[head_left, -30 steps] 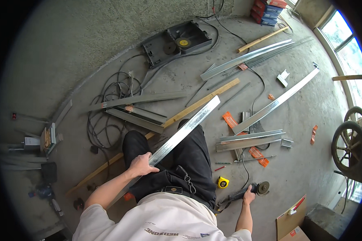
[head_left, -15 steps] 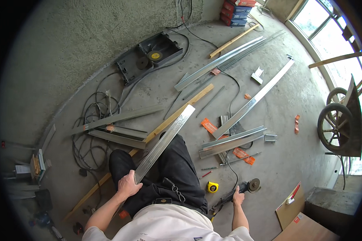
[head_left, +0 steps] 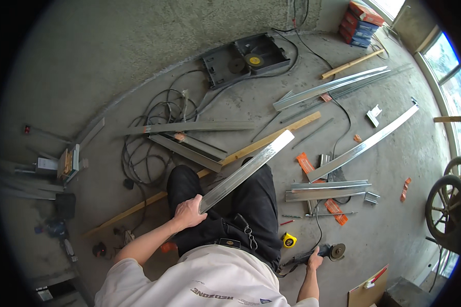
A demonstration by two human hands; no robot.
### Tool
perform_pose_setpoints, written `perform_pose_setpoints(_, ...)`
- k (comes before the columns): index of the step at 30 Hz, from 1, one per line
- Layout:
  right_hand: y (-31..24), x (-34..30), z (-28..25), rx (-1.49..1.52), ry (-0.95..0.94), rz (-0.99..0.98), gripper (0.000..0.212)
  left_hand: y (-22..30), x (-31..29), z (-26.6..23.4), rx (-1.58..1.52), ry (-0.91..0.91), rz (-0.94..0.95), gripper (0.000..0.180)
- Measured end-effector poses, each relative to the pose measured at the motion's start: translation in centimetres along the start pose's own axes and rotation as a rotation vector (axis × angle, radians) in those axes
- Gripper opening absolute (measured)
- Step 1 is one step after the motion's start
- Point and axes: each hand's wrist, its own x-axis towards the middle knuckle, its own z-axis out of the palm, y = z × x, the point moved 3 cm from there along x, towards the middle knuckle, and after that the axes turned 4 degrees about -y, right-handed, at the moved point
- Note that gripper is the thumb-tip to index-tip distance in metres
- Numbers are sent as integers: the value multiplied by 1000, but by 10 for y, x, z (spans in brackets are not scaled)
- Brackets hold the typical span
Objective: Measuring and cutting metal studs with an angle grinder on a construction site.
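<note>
My left hand is closed around the near end of a long metal channel, which slants up and away to the right across my thighs. On the right, low by the floor, my right hand grips an angle grinder. Its round disc points to the right, and I cannot tell whether it spins. Between the grinder and my leg sits a yellow tape measure. A red pencil lies just beyond it.
Several cut metal channels lie ahead on the right. A wooden strip runs diagonally under my knees. Coiled black cable spreads at left, below an open tool case. A wheeled cart stands far right, stacked boxes at the back.
My view has turned, so the surroundings sit farther right in the picture. Both hands keep their holds on the channel and the grinder.
</note>
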Motion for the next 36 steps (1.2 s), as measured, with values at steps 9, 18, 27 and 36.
perform_pose_setpoints(9,8,-1,-3,14,49,0,82,0,-1,7,26,97,60,54)
perform_pose_setpoints(18,0,-20,-4,45,133,17,83,-2,-5,-6,-63,83,26,46)
perform_pose_setpoints(27,-73,-82,-25,370,230,-393,42,-8,-9,-12,39,84,-45,39)
perform_pose_setpoints(36,-391,-19,12,-290,390,-1249,19,1,-24,-33,-304,65,52,37)
